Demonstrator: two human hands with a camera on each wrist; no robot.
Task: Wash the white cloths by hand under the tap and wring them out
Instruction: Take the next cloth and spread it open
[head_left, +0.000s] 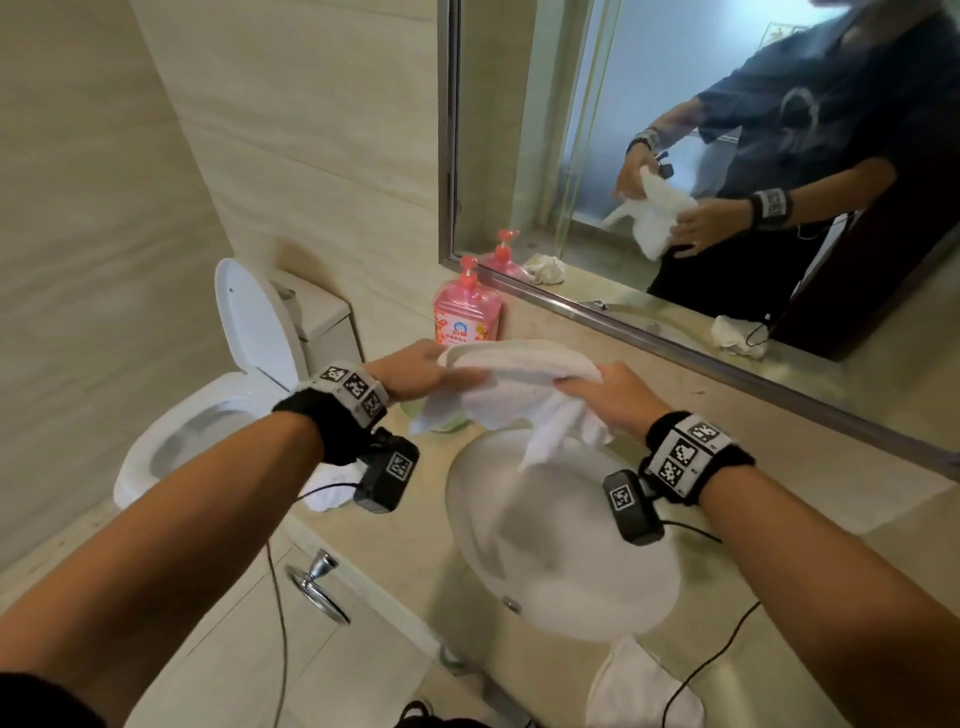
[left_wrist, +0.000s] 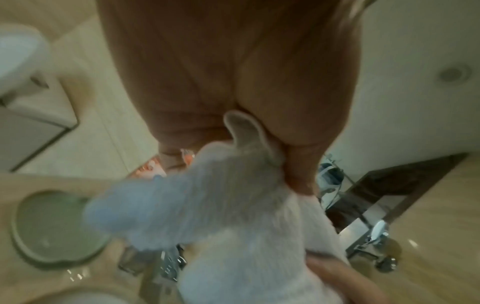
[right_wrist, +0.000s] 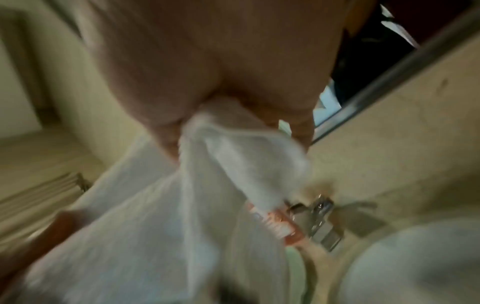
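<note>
**White cloth held over the basin in both hands**

White cloth (head_left: 524, 387) stretched between two hands above the far rim of the sink basin (head_left: 566, 545), upper edge pulled roughly level, loose ends drooping toward the bowl without clearly touching it. Left hand (head_left: 410, 371) gripping the left end, fingers curled round a bunched corner; in the left wrist view that corner (left_wrist: 246, 131) poking out between thumb and fingers (left_wrist: 301, 170). Right hand (head_left: 610, 395) clenched on the right end, gathered fabric (right_wrist: 233, 148) emerging from the closed fist in the right wrist view. Both wrist views blurred, so no finer detail of the grip.

Second white cloth (head_left: 644, 686) draped over the near edge of the counter (head_left: 810, 467), just in front of the basin. Third one (head_left: 332, 486) lying on the counter left of the basin, partly hidden behind the left wrist. Pink pump bottle (head_left: 467, 312) upright at the back of the counter, beside the mirror (head_left: 675, 130). Toilet (head_left: 208, 405) to the left, lid raised. Tap (right_wrist: 322, 222) visible at the back of the basin in the right wrist view; water flow impossible to tell
</note>
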